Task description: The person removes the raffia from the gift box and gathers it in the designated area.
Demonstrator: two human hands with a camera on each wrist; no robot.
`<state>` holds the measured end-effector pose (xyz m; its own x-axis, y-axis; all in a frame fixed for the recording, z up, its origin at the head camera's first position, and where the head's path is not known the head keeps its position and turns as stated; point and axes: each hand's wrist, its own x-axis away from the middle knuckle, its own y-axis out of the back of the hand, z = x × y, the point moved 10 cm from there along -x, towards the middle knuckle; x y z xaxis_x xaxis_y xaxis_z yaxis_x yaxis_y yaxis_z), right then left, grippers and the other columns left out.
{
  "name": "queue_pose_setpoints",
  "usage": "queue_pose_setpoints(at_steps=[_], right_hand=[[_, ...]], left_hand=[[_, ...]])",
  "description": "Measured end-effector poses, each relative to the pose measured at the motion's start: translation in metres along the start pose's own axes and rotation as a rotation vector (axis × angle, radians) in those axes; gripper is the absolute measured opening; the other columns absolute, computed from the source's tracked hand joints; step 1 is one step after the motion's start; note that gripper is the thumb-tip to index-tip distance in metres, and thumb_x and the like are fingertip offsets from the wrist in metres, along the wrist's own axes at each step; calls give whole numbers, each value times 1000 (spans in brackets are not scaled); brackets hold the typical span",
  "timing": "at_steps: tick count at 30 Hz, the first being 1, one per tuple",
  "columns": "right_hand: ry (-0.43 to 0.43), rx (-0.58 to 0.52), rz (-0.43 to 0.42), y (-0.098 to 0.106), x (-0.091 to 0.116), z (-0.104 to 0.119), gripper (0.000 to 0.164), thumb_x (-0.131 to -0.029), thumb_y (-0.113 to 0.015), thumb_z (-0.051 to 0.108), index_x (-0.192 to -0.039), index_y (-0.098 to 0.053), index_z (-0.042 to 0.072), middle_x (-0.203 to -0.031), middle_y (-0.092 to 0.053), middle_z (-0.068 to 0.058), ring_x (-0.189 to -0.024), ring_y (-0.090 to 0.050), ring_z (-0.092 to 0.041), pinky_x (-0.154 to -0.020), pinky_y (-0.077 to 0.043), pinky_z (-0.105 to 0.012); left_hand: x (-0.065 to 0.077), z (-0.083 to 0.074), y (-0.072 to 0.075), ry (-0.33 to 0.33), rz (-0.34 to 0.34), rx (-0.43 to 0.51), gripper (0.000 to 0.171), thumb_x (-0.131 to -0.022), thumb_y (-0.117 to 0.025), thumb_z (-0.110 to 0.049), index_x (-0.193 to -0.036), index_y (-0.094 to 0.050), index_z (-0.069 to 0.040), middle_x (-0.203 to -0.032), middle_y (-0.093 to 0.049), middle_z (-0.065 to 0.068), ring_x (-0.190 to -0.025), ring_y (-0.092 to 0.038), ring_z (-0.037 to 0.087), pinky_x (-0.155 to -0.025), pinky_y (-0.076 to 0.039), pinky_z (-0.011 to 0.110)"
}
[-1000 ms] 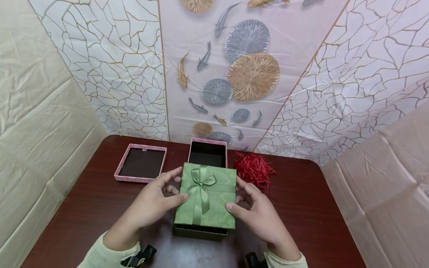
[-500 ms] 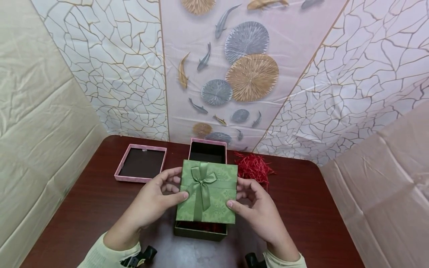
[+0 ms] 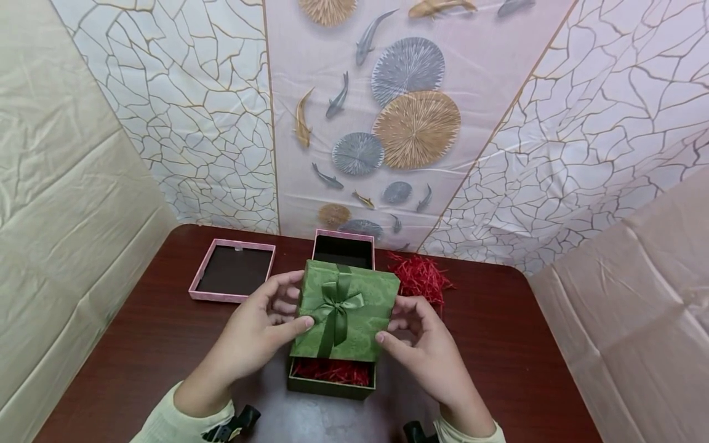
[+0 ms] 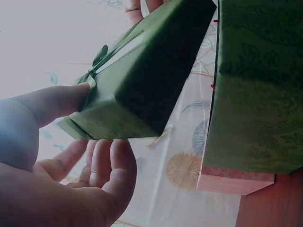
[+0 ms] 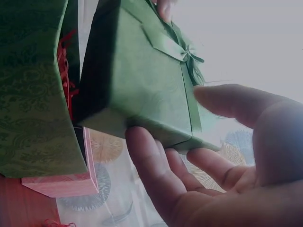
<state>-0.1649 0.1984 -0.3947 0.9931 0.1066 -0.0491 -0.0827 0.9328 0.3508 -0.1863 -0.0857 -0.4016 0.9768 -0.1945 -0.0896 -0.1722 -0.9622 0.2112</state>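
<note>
A green patterned box lid (image 3: 351,335) with a ribbon bow is held tilted above its green box base (image 3: 331,389). My left hand (image 3: 252,335) grips the lid's left side, thumb on top and fingers along the side wall. On the opposite side my right hand (image 3: 429,351) holds it the same way. Red paper shreds (image 3: 335,371) show inside the base at its near edge; the lid hides the rest. In the left wrist view a gap shows between the lid (image 4: 142,90) and the base (image 4: 260,94).
Behind the lid stands an open pink box (image 3: 343,251) with a black inside. A pink lid (image 3: 235,269) lies upturned at the back left of the dark red table (image 3: 498,369). Loose red paper shreds (image 3: 421,277) are heaped at the back right. A patterned cloth hangs behind.
Both hands have raised the green lid and tilted it, its near edge moving away from me. More of the base's front opening and the red shreds in it now show.
</note>
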Motion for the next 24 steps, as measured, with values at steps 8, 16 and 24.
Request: queue_pose_setpoints(at_steps=[8, 16, 24], right_hand=[[-64, -166, 3, -4, 3, -5, 39, -98, -66, -11, -136, -57, -2, -122, -65, -26, -111, -73, -27, -96, -69, -41], [-48, -410, -61, -3, 0, -2, 12, -109, -52, -8, -119, -54, -13, -117, -62, -16, -107, -74, -22, -95, -70, -43], [-18, -449, -74, -3, -2, -2, 15, -118, -49, 6, -110, -54, -6, -119, -63, -10, -107, -76, -20, -96, -69, -41]], left_hand=[[5, -13, 2, -112, -76, -99, 71, -93, -94, -12, -156, -64, -19, -128, -70, 8, -110, -69, 21, -95, -64, 28], [6, -14, 5, -161, -136, -172, 73, -92, -92, -4, -156, -66, -28, -120, -66, 1, -108, -67, 15, -98, -63, 28], [8, -17, 1, -172, -146, -149, 70, -93, -90, -1, -153, -68, -28, -120, -66, 2, -115, -68, 16, -103, -65, 32]])
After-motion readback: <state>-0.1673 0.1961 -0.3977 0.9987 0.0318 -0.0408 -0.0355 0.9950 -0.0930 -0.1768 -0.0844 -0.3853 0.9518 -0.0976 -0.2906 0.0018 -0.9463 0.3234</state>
